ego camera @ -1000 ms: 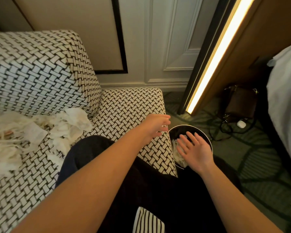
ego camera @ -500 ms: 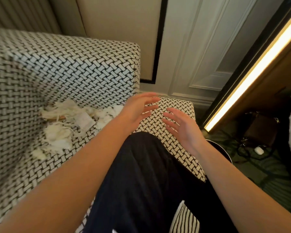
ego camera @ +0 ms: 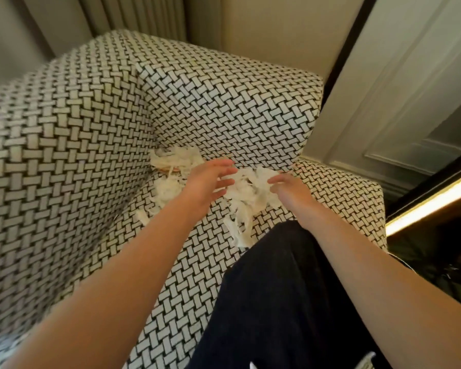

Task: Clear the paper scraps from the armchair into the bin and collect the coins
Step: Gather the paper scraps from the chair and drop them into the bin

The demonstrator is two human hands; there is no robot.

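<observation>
The paper scraps [ego camera: 246,193] lie in a loose white heap on the seat of the armchair [ego camera: 224,107], towards its back, where the seat meets the backrest. The heap falls into two parts. One clump sits deep in the corner between the backrest and the chair's left arm, with a tan strip [ego camera: 168,169] in it too blurred to make out. A larger, crumpled mass spreads forward from the backrest, and a thin tail of shreds runs on towards the front of the seat.

The left hand [ego camera: 209,182] is over the gap between the two clumps, back upward. Its fingers [ego camera: 225,166] are spread, nearly straight and released, holding nothing, with their tips at the left edge of the larger mass. The right hand [ego camera: 290,191] is at the right edge of that mass. Its fingers [ego camera: 276,180] bend down towards the paper, and I cannot tell whether they are grasping any of it. Both bare forearms reach in from the lower corners.

A dark trouser leg [ego camera: 277,288] rests against the front of the seat, just below the tail of shreds. The chair's cover is a black-and-white basket-weave pattern. To the right of the chair are a panelled wall [ego camera: 410,102] and a glowing light strip [ego camera: 431,203], and a pleated curtain [ego camera: 133,17] hangs behind the chair.
</observation>
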